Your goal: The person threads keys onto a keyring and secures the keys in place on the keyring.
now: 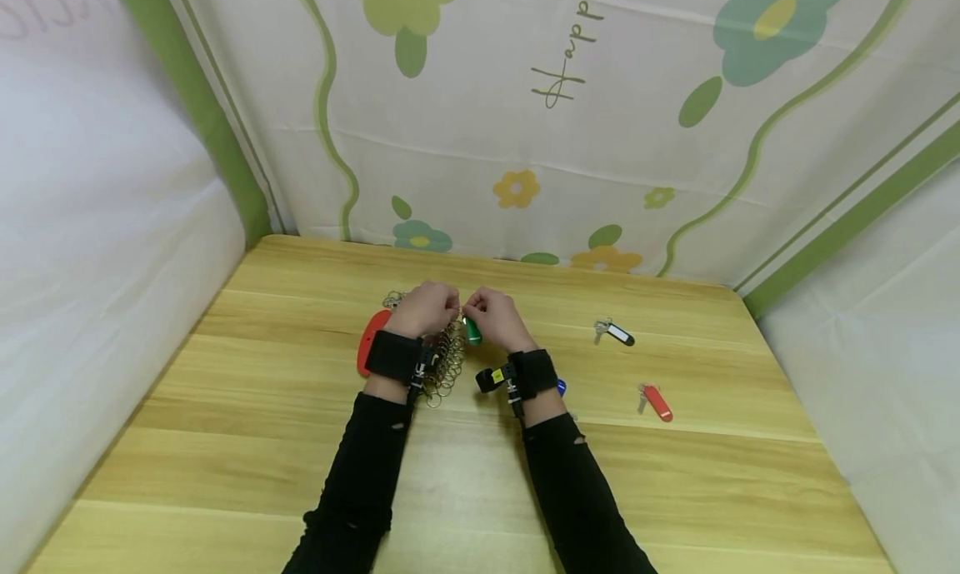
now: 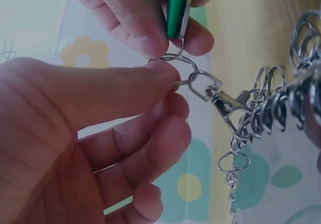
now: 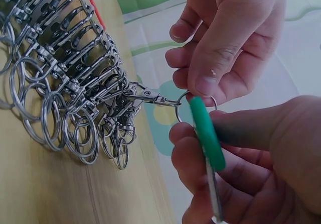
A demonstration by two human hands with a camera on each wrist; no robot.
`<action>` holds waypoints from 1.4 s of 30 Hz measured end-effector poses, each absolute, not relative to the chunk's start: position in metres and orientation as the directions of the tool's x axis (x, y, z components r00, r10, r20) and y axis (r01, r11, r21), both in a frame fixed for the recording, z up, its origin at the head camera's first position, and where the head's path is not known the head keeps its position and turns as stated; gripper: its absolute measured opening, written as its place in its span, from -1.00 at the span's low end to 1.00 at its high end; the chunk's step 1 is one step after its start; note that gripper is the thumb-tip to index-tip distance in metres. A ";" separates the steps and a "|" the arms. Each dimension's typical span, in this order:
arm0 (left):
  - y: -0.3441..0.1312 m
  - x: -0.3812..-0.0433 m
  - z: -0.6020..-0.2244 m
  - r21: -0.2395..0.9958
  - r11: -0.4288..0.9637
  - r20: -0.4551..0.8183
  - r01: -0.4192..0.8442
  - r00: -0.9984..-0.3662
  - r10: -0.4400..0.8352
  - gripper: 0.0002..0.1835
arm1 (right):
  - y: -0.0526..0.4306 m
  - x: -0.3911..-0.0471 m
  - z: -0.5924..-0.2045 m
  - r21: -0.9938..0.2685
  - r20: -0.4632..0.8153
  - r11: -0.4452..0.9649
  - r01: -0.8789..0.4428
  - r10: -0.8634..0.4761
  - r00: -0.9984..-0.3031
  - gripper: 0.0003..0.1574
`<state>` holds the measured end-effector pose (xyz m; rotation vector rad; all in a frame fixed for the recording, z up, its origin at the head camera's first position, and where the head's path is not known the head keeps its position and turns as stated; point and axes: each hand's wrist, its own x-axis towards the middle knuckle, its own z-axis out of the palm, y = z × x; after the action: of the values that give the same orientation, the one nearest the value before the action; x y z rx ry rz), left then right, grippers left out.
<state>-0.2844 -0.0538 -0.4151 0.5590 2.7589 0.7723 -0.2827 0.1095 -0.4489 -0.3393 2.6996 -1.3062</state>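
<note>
Between thumb and forefinger, my left hand pinches a metal split ring. That ring is linked to a silver swivel clasp on a row of similar clasps and rings. My right hand holds a green key tag, with a metal piece along its side. In the left wrist view, a thin loop from the green tag meets the split ring at my left thumb tip. The fingertips of both hands nearly meet and partly cover the ring.
A red flat piece lies beside the clasps, partly under my left wrist. To the right on the wooden table are a black key tag and a red key tag, each with a key. A blue tag peeks past my right wrist.
</note>
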 end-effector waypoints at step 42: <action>-0.050 -0.283 -0.414 0.497 0.807 -0.091 0.319 -0.906 0.414 -0.81 | 0.107 -0.282 -0.449 -0.804 -0.033 0.584 -0.109 -0.227 -0.973 -0.84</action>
<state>-0.2831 -0.0504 -0.4137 0.5740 2.7986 0.7181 -0.2823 0.1072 -0.4494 -0.2855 2.6765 -1.3457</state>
